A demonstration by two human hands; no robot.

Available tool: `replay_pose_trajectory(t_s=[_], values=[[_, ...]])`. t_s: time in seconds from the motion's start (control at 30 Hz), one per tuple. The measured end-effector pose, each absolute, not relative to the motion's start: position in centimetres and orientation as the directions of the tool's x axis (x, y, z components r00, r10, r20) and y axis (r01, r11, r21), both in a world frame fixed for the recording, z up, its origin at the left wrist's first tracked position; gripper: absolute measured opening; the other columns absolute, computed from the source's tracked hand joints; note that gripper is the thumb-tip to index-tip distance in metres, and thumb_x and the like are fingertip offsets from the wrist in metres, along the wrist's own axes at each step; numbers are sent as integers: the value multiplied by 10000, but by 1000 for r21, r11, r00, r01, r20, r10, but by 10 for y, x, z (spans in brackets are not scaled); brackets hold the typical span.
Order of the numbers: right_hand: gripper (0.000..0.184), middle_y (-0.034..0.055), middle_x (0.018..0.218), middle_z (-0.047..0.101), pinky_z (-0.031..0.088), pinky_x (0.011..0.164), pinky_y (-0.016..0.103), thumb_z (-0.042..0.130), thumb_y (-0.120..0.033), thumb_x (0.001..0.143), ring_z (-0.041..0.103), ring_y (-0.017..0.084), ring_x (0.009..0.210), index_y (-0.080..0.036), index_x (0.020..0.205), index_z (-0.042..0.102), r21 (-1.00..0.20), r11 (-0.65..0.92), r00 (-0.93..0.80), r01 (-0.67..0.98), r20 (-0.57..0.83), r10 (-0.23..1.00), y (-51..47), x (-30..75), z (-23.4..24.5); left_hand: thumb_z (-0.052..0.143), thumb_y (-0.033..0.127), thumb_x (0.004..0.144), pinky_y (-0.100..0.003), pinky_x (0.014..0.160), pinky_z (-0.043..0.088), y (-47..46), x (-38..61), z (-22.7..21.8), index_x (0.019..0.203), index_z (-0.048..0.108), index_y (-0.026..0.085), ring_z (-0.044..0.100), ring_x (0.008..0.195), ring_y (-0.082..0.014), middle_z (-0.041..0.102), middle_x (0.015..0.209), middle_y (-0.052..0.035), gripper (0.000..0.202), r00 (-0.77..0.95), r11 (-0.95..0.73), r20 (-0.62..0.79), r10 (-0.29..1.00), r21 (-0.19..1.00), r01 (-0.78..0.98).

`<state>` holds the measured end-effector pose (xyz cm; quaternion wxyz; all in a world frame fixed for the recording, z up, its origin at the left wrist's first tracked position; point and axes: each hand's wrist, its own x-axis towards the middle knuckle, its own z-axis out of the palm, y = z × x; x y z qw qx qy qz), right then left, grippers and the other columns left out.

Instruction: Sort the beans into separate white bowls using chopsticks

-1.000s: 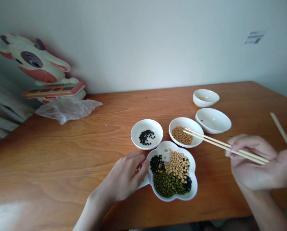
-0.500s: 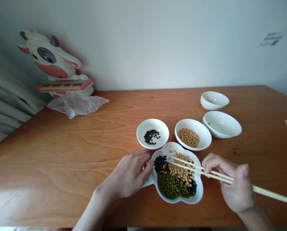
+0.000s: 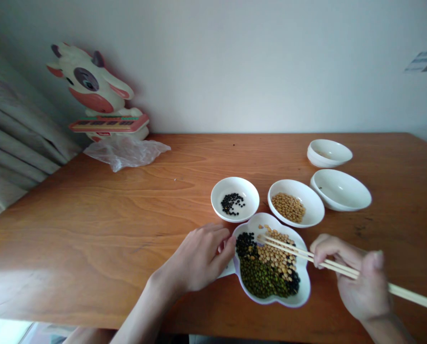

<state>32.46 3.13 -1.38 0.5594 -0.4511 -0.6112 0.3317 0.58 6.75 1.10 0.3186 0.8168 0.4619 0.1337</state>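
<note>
My left hand (image 3: 202,258) is closed on the handle side of a white flower-shaped dish (image 3: 299,298) with a lilac edge. The dish holds green beans (image 3: 263,281), black beans (image 3: 246,244) and pale soybeans (image 3: 276,257), partly mixed. My right hand (image 3: 357,274) grips a pair of wooden chopsticks (image 3: 337,268). Their tips are close together at the soybeans in the upper part of the dish; whether a bean sits between them I cannot make out. Just beyond the dish stand a white bowl (image 3: 217,191) with some black beans and another white bowl (image 3: 315,210) with soybeans.
Two more white bowls stand at the back right: a near one (image 3: 346,191) with a dark speck and a far one (image 3: 335,150) with a little residue. A cow-shaped toy keyboard (image 3: 109,124) and a crumpled plastic bag (image 3: 127,154) lie by the wall at left.
The whole view has shifted, so things sit further right. The chopstick tips have drawn closer together over the soybeans. My left hand stays at the dish.
</note>
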Motion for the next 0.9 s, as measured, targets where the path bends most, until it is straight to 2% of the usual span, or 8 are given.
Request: replay_pose_trajectory(t_s=[0.27,0.53,0.9], values=[[885,70,579,655,479,517,356,257,-803,1119,594,228,569,-259,642,767,-890,417,34,185,430,902,32,329,-17,397,436,1241,-356,835,519,67,4,11,873,626,217,712,858,-232,734,915,-60,486,542,-367,-93,835,639,676],[903,66,616,658,486,546,368,248,-883,1074,606,241,597,-256,680,765,-924,339,54,179,353,934,32,328,-16,393,453,1241,-359,841,510,68,3,7,875,613,221,696,847,-230,725,898,-51,487,539,-365,-97,837,635,681],[882,59,626,653,474,524,360,254,-864,1087,589,231,579,-253,693,755,-909,365,72,203,385,920,34,328,-24,399,460,1245,-363,837,511,67,2,6,885,636,218,697,839,-230,740,892,-56,494,542,-370,-81,837,646,668]])
